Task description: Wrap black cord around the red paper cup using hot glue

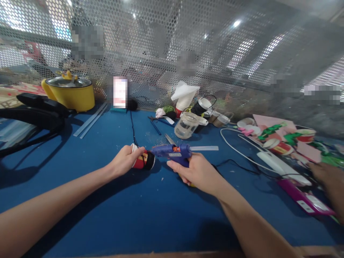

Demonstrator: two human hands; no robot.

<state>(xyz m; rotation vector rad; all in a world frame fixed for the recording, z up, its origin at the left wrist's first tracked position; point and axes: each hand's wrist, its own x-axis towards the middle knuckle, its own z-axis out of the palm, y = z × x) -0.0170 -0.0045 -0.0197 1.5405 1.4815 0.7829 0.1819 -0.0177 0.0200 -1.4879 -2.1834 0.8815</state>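
Left hand (125, 160) wrapped round a small paper cup (143, 160) lying on its side on the blue bench (80, 168), mouth toward the palm, dark base toward the nozzle; right hand (197, 172) clenched on the grip of a blue glue gun (173, 152), tip just touching or next to the cup's base — cannot tell which. Clear glue stick (204, 148) juts from the gun's back.

Cup looks light and thin-walled, likely to dent under a hard squeeze; best held loosely near the rim, as here. Gun stiff and plastic; its nozzle is probably hot.

Open bench lies toward the near edge and left; black cord (133, 129) runs behind the cup. Clutter crowds the right — clear jar (186, 126), white cable (242, 152), paper scraps; another person's hand (326, 175) rests far right. Yellow pot (70, 91) sits far left by the mesh wall.
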